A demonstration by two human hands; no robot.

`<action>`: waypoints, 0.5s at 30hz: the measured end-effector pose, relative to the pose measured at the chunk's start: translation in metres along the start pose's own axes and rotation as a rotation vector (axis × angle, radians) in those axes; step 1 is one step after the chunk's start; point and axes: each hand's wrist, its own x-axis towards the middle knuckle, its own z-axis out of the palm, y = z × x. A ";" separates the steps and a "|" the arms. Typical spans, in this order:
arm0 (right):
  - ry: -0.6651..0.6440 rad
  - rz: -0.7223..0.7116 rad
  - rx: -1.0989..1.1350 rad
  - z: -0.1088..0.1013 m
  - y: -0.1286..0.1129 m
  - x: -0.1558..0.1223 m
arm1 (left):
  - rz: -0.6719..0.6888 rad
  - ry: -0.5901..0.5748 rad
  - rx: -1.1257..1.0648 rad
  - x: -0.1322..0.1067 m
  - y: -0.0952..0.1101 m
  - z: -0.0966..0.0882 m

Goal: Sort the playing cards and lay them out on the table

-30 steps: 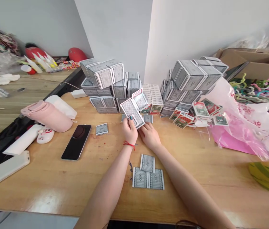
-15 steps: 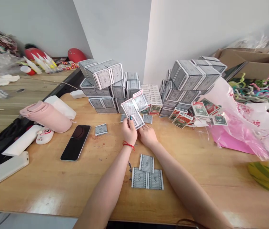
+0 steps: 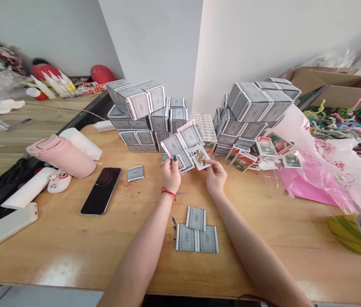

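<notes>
In the middle of the head view, my left hand is closed on several joined playing cards, their patterned backs toward me. My right hand pinches the lower corner of a face-up playing card that meets the right side of those cards. Whether that card is fixed to them I cannot tell. Below my hands lie folded cards with patterned backs, two side by side and one above, overlapping them. Another folded card rests to the left.
Stacked blocks built of cards stand at back left and back right. Card boxes lie before the right stack. A phone and pink bottle are on the left; a tape roll is at far right.
My right hand has moved right and up from beneath the cards. A face-up card now shows in its fingers. My left hand has shifted slightly left, still holding the joined cards.
</notes>
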 end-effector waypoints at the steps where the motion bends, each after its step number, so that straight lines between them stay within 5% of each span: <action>1: 0.019 0.091 0.110 -0.003 0.001 0.002 | -0.013 -0.034 -0.030 0.000 -0.001 0.001; 5: 0.056 0.288 0.418 -0.011 0.001 0.010 | -0.041 -0.174 -0.121 -0.003 -0.003 0.005; 10: 0.095 0.333 0.364 -0.016 -0.005 0.004 | -0.023 -0.253 -0.104 -0.006 -0.003 0.007; 15: -0.045 0.348 0.330 -0.029 -0.009 -0.015 | 0.064 -0.217 -0.090 -0.003 -0.001 0.008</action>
